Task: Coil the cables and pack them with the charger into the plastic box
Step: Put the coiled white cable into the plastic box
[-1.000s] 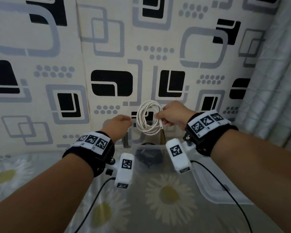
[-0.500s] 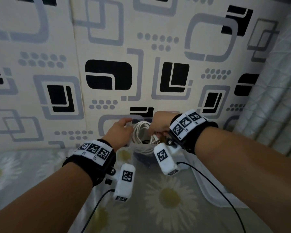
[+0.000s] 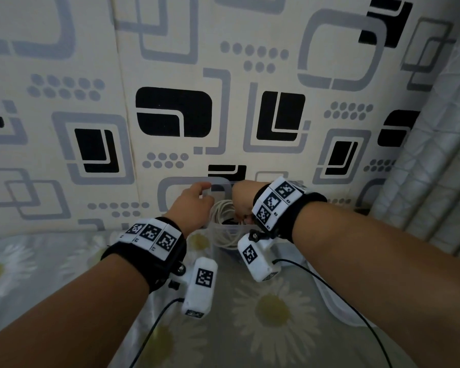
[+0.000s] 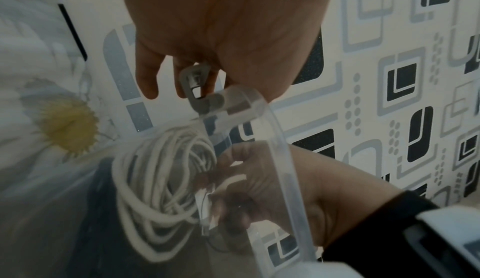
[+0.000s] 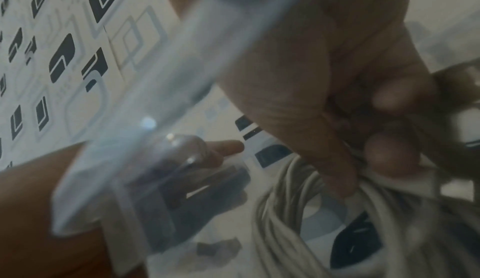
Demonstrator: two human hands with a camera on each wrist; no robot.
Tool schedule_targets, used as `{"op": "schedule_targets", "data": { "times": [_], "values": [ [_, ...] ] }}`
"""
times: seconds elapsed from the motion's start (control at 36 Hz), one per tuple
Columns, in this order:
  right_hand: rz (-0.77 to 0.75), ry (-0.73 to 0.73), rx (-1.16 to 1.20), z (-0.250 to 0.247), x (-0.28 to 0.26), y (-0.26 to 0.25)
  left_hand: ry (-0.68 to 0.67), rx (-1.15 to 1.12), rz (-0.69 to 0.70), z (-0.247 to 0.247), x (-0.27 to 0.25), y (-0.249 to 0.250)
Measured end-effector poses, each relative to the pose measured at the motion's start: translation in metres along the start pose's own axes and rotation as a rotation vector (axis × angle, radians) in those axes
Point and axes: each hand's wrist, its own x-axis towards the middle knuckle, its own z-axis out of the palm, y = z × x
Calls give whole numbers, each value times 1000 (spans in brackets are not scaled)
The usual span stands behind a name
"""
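The clear plastic box [image 3: 225, 229] stands on the bed against the wall. My right hand [image 3: 241, 215] reaches down into it and pinches the white coiled cable [image 3: 223, 224] between thumb and fingers. The right wrist view shows that pinch [image 5: 363, 171] on the coil [image 5: 283, 225], with a black item [image 5: 355, 241] on the box floor below it. My left hand [image 4: 197, 85] holds the box's rim [image 4: 280, 155] at its grey latch [image 4: 198, 89]. Through the box wall the coil [image 4: 161, 187] and the right hand's fingers [image 4: 249, 179] appear blurred.
The box's lid [image 3: 332, 309] lies on the daisy-print sheet [image 3: 274, 312] to the right of the box. A patterned padded wall [image 3: 223, 115] rises straight behind the box. A pale curtain [image 3: 436, 181] hangs on the right.
The right hand has brought the coiled cable down from above the box into it. The left hand has let go of the coil and moved to the box's rim.
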Motion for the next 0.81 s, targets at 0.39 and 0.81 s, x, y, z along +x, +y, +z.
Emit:
{"op": "schedule_targets", "data": {
  "times": [0.39, 0.81],
  "values": [
    [-167, 141, -77, 6, -33, -20, -25, 15, -28, -1, -1, 2],
    [-65, 322, 454, -2, -65, 7, -52, -117, -131, -4, -8, 11]
  ]
}}
